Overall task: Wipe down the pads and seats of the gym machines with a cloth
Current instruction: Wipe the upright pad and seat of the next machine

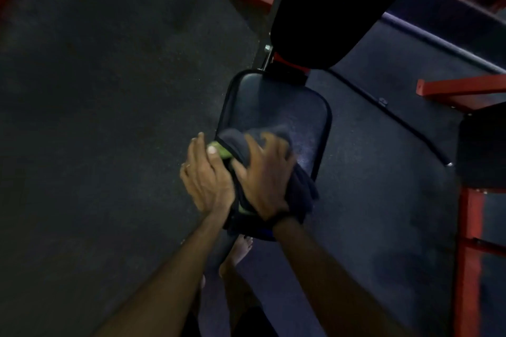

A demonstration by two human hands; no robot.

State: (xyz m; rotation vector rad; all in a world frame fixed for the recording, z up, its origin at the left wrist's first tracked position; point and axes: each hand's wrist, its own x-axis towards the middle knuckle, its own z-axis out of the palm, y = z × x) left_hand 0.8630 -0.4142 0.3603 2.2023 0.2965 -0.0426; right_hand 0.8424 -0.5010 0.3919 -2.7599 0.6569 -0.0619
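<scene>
The dark, crumpled cloth (276, 167) lies bunched on the near half of the black padded vinyl seat (279, 109), its folds spilling over the seat's near right edge. The right hand (267, 175) rests flat on top of the cloth with fingers spread, pressing it to the seat rather than gripping it. The left hand (206, 175) sits at the seat's near left edge, thumb and fingers curled round a small yellow-green object (219, 150) — too blurred and hidden to identify. The two hands are close together, nearly touching at the seat's left rim. The seat's long axis runs away from the person toward the black padded backrest (328, 8), which rises beyond the seat's far end. The unwiped far half lies straight ahead of the right hand, so a push along that axis would likely cover it — and the right hand is better placed to make it. Red steel frame tubes (465, 90) stand to the seat's right.
</scene>
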